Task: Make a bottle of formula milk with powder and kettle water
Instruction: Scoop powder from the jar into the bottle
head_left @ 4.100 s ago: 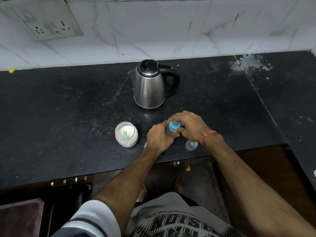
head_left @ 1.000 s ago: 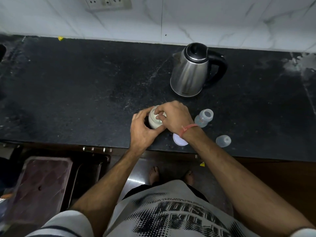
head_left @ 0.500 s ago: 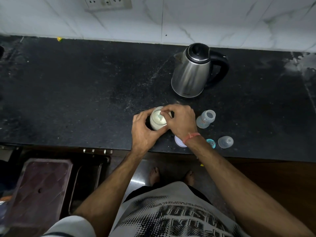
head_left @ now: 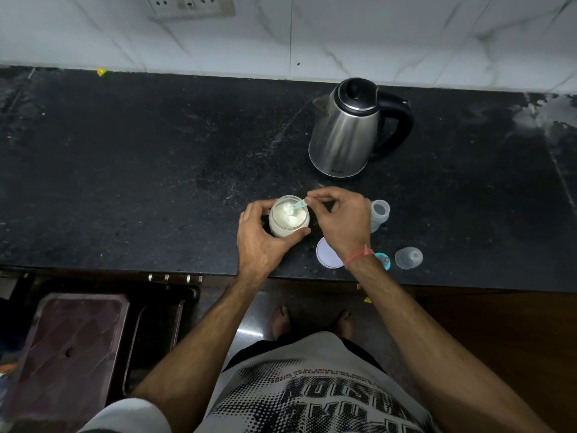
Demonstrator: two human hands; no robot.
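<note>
An open glass jar of white formula powder (head_left: 288, 220) stands near the front of the black counter (head_left: 156, 170). My left hand (head_left: 260, 237) grips the jar from the left and below. My right hand (head_left: 342, 218) pinches the handle of a pale green scoop (head_left: 298, 206) whose bowl sits in the powder. An open baby bottle (head_left: 379, 214) stands just right of my right hand. Behind it is the steel kettle (head_left: 346, 135) with a black lid and handle.
The jar's white lid (head_left: 327, 254) lies flat near the counter's front edge. A blue bottle ring with teat (head_left: 384, 260) and a clear bottle cap (head_left: 408, 258) lie to its right. A wall socket (head_left: 190, 4) is up on the tiles. A brown bin lid (head_left: 68, 348) sits below left.
The bottle's blue top was taken off and set down. Both hands moved to the powder jar. My right hand has drawn back, so the scoop's handle and the powder now show.
</note>
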